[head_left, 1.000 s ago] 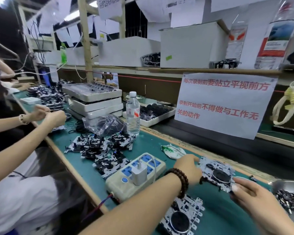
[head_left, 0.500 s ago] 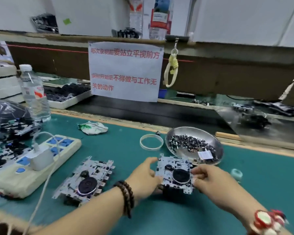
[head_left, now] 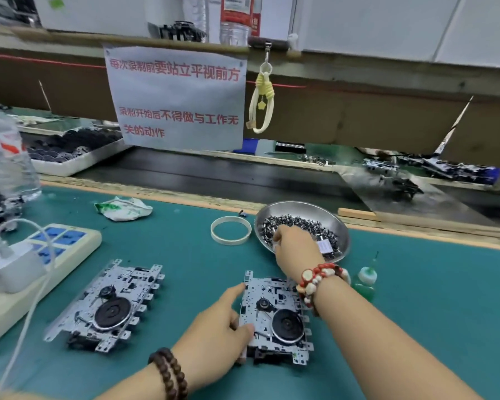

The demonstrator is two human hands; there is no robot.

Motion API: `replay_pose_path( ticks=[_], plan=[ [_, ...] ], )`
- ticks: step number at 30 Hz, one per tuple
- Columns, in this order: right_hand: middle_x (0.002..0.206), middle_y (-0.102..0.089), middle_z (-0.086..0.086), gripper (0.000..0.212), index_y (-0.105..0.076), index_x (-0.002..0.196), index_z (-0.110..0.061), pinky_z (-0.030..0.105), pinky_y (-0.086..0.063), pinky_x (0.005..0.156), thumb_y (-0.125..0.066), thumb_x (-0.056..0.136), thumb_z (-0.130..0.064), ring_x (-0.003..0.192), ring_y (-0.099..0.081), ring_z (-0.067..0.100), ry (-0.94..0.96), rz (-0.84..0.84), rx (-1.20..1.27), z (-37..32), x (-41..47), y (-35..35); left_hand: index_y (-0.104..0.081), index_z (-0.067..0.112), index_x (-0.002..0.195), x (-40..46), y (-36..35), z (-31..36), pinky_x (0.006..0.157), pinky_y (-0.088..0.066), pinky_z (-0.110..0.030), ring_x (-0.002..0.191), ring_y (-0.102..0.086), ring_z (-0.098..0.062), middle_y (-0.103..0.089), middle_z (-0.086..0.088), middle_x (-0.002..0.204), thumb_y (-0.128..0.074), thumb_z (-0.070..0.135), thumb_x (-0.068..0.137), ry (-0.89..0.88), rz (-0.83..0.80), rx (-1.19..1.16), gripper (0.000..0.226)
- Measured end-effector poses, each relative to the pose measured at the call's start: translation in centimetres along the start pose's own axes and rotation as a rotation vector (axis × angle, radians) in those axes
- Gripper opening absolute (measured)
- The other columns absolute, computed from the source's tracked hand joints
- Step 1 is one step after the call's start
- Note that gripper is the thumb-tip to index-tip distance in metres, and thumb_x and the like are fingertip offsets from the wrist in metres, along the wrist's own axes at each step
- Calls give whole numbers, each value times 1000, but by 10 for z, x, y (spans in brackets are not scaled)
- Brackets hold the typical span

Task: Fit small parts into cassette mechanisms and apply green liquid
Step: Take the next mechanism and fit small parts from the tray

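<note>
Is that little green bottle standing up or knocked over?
Standing up. The green bottle sits upright on the teal mat, its thin nozzle pointing up, just right of the right hand's wrist.

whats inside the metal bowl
The metal bowl holds a heap of small dark metal parts and a white slip. The right hand covers the near side.
</note>
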State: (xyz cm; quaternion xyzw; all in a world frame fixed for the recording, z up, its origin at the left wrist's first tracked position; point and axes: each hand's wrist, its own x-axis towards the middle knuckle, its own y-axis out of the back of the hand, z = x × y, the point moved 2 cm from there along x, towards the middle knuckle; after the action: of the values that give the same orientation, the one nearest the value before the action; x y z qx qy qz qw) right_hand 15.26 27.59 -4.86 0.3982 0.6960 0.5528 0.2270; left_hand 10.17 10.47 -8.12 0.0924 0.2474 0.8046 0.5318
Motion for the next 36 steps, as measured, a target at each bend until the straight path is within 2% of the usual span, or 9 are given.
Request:
replay_pose_path(
  ticks=[4,6,12,18,22,24,26,30,36],
  plan=[
    [117,-63,9,24,-62,115,-11,30,-46,91,-52,93,-11,107,-59,23,-5,-79,-46,2,23,-7,-36,37,134,19,17,1,58,-37,-10,61,-51,5,-59,10,65,-45,36,94,-88,97,235,41],
    [119,-64,6,26,-63,117,-14,26,-43,93,-55,92,-15,109,-58,21,-24,-148,19,7,29,-7,-42,36,128,33,20,3,68,-42,-20,69,-53,-2,-58,9,69,-44,38,94,-97,142,273,34],
    [118,-65,1,27,-65,116,-18,16,-38,83,-59,90,-14,106,-59,15,-54,-207,151,18,38,-16,-47,30,125,61,2,10,85,-42,-23,83,-48,-6,-38,12,100,-43,35,95,-191,193,332,31],
    [106,-68,2,12,-69,97,-12,16,-35,74,-61,88,-15,84,-53,11,-65,-159,175,21,37,-16,-55,30,116,68,-2,5,81,-33,-16,87,-44,-5,-41,11,97,-44,29,96,-177,164,287,23],
    [110,-65,4,16,-65,100,-11,21,-38,78,-52,93,-17,100,-57,19,-73,-177,118,18,35,-15,-58,30,108,64,3,0,69,-25,-11,78,-40,2,-38,14,88,-45,25,97,-168,179,257,18],
    [107,-65,8,19,-63,101,-9,26,-43,81,-46,95,-15,100,-57,24,-69,-138,104,15,32,-14,-60,29,105,61,5,-2,70,-25,-11,82,-41,-1,-40,12,90,-45,24,96,-164,175,250,18],
    [94,-64,11,19,-60,96,-6,31,-46,75,-43,93,-14,85,-56,25,-90,-11,198,14,28,-11,-62,28,104,57,8,-5,72,-26,-11,87,-43,-5,-42,9,93,-46,23,96,-160,169,247,18],
    [75,-55,5,12,-49,83,-10,27,-29,51,-44,92,-15,67,-46,21,-84,237,374,13,16,1,-60,32,95,51,15,-8,77,-28,-13,92,-44,-6,-44,10,93,-48,22,95,-141,135,235,16],
    [71,-63,-5,13,-57,77,-20,24,-48,68,-56,89,-15,68,-60,11,63,158,607,-1,-33,5,-54,42,81,46,18,-11,74,-29,-15,85,-46,2,-47,14,90,-51,25,94,-157,83,231,21]
  ],
)
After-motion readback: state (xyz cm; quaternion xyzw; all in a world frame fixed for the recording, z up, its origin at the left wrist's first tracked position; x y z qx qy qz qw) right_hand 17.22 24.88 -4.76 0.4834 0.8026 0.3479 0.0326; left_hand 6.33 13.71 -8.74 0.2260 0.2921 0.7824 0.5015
